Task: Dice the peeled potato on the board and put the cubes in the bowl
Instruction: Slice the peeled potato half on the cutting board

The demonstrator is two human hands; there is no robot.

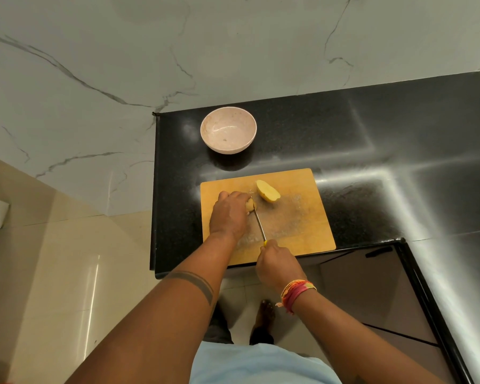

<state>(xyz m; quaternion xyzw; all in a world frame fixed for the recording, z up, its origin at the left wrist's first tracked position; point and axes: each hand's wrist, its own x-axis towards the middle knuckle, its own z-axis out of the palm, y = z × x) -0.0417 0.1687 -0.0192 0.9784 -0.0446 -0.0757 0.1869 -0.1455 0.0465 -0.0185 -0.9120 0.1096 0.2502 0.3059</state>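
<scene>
A wooden cutting board [302, 231] lies on the black counter. My left hand [229, 214] curls over one piece of peeled potato [251, 205] at the board's left side, hiding most of it. My right hand [277, 266] grips the yellow handle of a knife [259, 224] at the board's front edge; the blade runs up to the held piece. A second potato half [268, 191] lies loose on the board, just right of my left hand. The pale pink bowl [228, 129] stands behind the board and holds nothing.
The black counter [372, 151] stretches to the right and wraps round the corner. Its left edge drops off close beside the board. A marble wall rises behind. Below lie cabinet fronts [372, 286] and a tiled floor with my feet.
</scene>
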